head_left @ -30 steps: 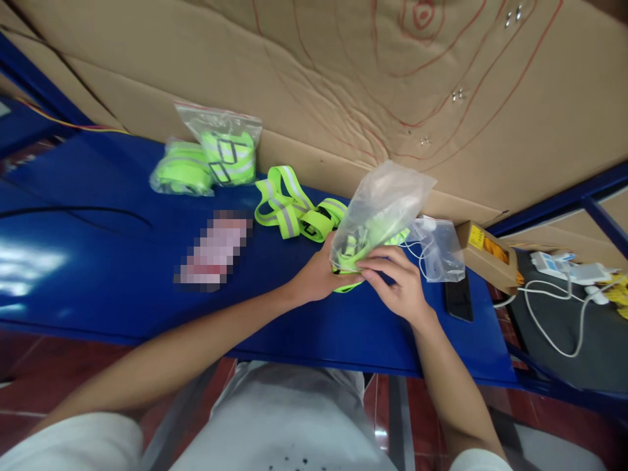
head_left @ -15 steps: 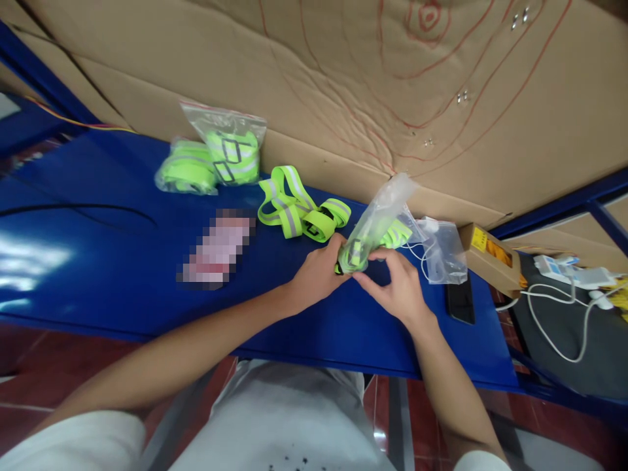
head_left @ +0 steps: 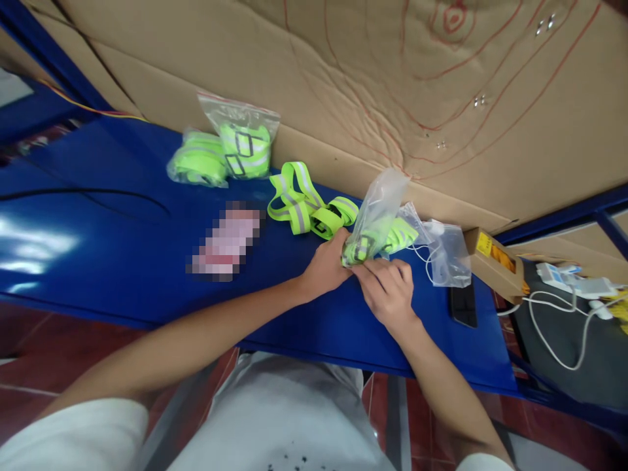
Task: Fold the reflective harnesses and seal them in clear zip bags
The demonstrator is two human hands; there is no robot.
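A clear plastic bag [head_left: 385, 196] with a rolled neon-yellow strap [head_left: 362, 248] inside is held over the blue table. My left hand [head_left: 328, 265] is closed round the bag's left side. The fingers of my right hand [head_left: 387, 291] are pressed together on its lower edge. Just left of the bag, a loose neon strap with grey stripes [head_left: 300, 212] lies in loops. Behind and to the right of the bag is another folded neon strap [head_left: 400, 235]. Two filled bags, one lying [head_left: 199, 160] and one upright [head_left: 248, 147], rest against the cardboard.
Blue table [head_left: 118, 261] bears a pixelated pinkish item [head_left: 228, 242]. On the right are an empty clear bag [head_left: 449, 255], a black phone [head_left: 462, 304], a small cardboard box [head_left: 495, 265] and white cables [head_left: 532, 314]. A cardboard wall [head_left: 196, 52] stands behind.
My right hand has moved from the bag's right side to its lower edge, and its fingers have closed in. The bag stands slightly more upright. The camera view has shifted a little.
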